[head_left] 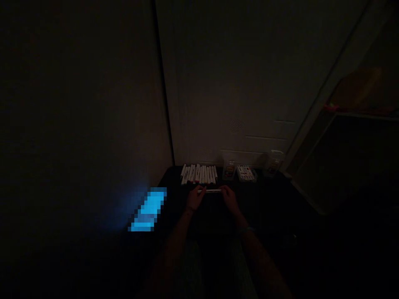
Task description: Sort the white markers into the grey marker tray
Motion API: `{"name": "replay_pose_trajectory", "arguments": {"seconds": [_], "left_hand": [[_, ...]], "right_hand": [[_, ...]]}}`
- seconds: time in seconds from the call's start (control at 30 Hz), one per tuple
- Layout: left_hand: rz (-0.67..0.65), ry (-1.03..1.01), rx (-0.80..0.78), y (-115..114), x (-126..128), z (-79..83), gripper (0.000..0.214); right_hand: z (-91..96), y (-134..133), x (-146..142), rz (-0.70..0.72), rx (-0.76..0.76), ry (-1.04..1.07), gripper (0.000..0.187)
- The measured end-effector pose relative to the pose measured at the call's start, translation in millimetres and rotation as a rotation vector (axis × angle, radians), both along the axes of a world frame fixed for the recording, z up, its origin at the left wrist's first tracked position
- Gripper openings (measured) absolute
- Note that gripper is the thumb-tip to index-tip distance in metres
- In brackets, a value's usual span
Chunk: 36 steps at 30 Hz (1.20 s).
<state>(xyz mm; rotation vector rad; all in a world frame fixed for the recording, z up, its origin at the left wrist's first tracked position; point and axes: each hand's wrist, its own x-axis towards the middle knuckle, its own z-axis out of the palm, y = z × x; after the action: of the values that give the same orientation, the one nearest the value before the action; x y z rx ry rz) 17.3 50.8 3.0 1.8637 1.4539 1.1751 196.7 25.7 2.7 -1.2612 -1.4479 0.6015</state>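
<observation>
Between my two hands a slim white marker lies level, just above or on the dark table. The fingers of my left hand are closed round its left end. At its right end, my right hand grips it with the fingertips. Just beyond my left hand, a row of several white markers lies side by side, pointing away from me. Their ends show dark, red and blue tints. The room is very dim, so finer detail of the fingers is lost.
Behind the hands stand a clear plastic case, a box of small white pieces and another clear container. A glowing blue, pixelated screen lies at the left. A pale wall rises behind the dark table.
</observation>
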Motion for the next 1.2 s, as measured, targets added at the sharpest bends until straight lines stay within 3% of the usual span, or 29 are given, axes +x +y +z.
{"name": "replay_pose_trajectory", "arguments": {"seconds": [1.2], "left_hand": [[0.006, 0.012, 0.008, 0.0, -0.6, -1.4, 0.04]], "right_hand": [[-3.0, 2.6, 0.3, 0.011, -0.013, 0.004, 0.029]]}}
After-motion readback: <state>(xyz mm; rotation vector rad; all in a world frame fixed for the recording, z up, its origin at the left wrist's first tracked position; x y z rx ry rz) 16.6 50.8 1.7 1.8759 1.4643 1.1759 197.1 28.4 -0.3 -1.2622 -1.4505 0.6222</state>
